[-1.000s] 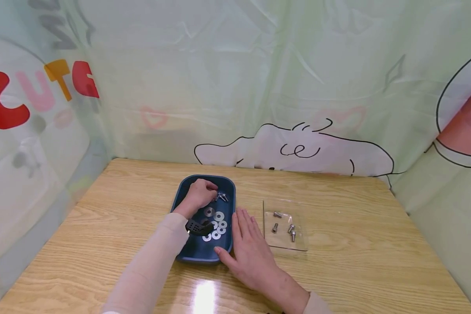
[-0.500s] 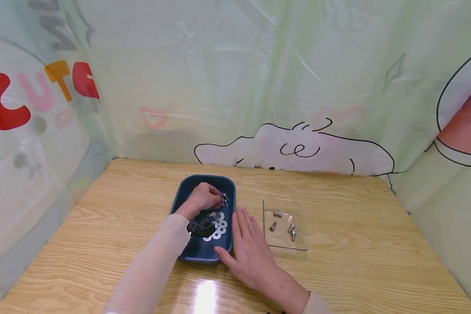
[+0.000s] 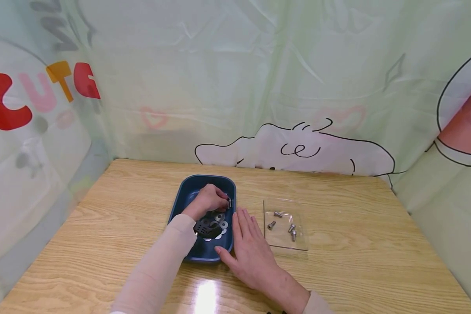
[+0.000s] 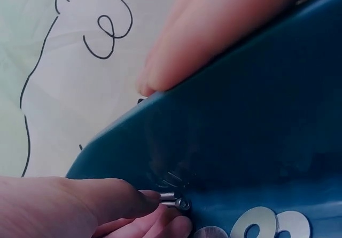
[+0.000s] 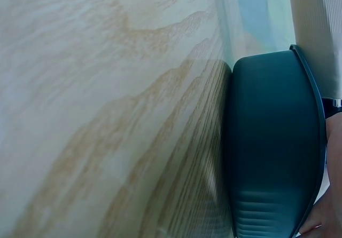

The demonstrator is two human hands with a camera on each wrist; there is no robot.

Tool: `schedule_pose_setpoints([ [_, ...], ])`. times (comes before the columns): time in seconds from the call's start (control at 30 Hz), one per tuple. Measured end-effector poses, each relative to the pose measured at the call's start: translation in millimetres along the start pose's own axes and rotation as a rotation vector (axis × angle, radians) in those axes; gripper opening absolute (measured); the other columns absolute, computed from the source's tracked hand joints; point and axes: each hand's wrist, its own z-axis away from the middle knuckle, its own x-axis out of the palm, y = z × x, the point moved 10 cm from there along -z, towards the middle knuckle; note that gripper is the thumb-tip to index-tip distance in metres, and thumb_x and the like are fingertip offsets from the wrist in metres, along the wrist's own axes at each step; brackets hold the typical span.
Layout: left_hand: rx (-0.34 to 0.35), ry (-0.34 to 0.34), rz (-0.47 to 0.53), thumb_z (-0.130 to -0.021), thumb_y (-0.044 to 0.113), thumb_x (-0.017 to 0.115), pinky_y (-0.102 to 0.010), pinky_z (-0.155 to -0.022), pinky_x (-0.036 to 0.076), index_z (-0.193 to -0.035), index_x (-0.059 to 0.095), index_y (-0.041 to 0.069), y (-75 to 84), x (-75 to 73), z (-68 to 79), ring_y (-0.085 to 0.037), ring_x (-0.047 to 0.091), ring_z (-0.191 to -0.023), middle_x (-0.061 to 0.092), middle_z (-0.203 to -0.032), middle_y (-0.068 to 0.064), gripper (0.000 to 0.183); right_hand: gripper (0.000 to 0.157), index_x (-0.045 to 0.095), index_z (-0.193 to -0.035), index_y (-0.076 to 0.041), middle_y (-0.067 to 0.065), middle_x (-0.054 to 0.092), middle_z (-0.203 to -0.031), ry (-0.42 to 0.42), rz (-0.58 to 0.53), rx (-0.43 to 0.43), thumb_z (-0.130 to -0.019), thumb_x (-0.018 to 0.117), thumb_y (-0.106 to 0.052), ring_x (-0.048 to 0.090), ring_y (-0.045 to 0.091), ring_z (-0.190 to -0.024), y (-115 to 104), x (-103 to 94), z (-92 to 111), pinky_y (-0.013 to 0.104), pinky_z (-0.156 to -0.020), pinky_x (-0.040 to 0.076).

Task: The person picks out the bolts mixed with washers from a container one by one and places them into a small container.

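Observation:
My left hand (image 3: 209, 198) reaches into a dark blue plastic bin (image 3: 202, 260), close to its right wall. Its thumb and fingers pinch small metal socket-head screws (image 4: 172, 200), which lie near the wall in the left wrist view. Beside the fingertips, flat metal washers (image 4: 255, 224) overlap on the bin floor; the left wrist and a black strap (image 3: 208, 229) hide some of them in the head view. My right hand (image 3: 253, 250) lies along the bin's right side with fingers straight, thumb at the near corner. Those fingers (image 4: 197, 40) touch the rim in the left wrist view.
To the right of my right hand sits a clear, shallow square tray (image 3: 286, 248) with several screws (image 3: 292, 228) lying apart in it. The wooden table (image 3: 357, 244) ends at a printed curtain (image 3: 235, 87) behind and at the sides.
My left hand has moved right inside the bin, bringing the screws up by the right wall. The leftmost screw in the clear tray has rolled slightly left. My right hand stays put.

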Motion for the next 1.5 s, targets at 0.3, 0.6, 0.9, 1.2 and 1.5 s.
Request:
schedule_pose_setpoints([
  [0.3,-0.019,0.000,0.070,-0.091,0.008,0.068,-0.036,-0.086,0.061,-0.108,0.069,0.000,0.2,2.1,1.8,-0.020,0.073,-0.079,0.070,-0.098,-0.014,0.019,0.090,0.023,-0.155,0.001,0.015,0.008,-0.167,0.013,-0.004,-0.002,-0.096,0.046,-0.063,0.007,0.031,-0.156,1,0.2,0,0.052,-0.126,0.015],
  [0.6,0.006,-0.001,0.064,-0.094,0.010,0.067,-0.033,-0.082,0.062,-0.107,0.072,0.000,2.2,4.7,1.9,-0.020,0.074,-0.079,0.071,-0.098,-0.014,0.018,0.090,0.022,-0.156,0.000,0.014,0.007,-0.167,0.007,-0.014,0.002,-0.096,0.045,-0.064,0.007,0.030,-0.156,1,1.0,1,0.051,-0.126,0.014],
  [0.9,0.013,0.012,0.099,-0.094,0.007,0.066,-0.031,-0.076,0.062,-0.106,0.072,-0.001,3.3,1.1,3.1,-0.021,0.074,-0.077,0.071,-0.096,-0.015,0.016,0.090,0.021,-0.156,0.000,0.014,0.008,-0.167,0.013,-0.016,-0.002,-0.096,0.046,-0.063,0.008,0.030,-0.156,-1,0.2,0,0.051,-0.126,0.014],
  [1.2,0.030,0.019,0.121,-0.096,0.009,0.063,-0.031,-0.079,0.062,-0.110,0.073,0.001,4.5,-5.9,5.7,-0.021,0.075,-0.081,0.072,-0.100,-0.014,0.019,0.089,0.023,-0.155,0.000,0.014,0.008,-0.167,0.008,-0.021,-0.004,-0.096,0.045,-0.062,0.008,0.032,-0.155,-1,0.7,-1,0.053,-0.126,0.015],
  [1.5,0.041,0.035,0.130,-0.096,0.009,0.064,-0.030,-0.081,0.061,-0.110,0.073,0.002,6.8,-13.3,7.7,-0.021,0.075,-0.082,0.072,-0.100,-0.014,0.019,0.091,0.022,-0.156,-0.001,0.013,0.008,-0.168,0.001,-0.020,0.013,-0.095,0.046,-0.064,0.008,0.030,-0.156,1,1.5,-1,0.052,-0.126,0.014],
])
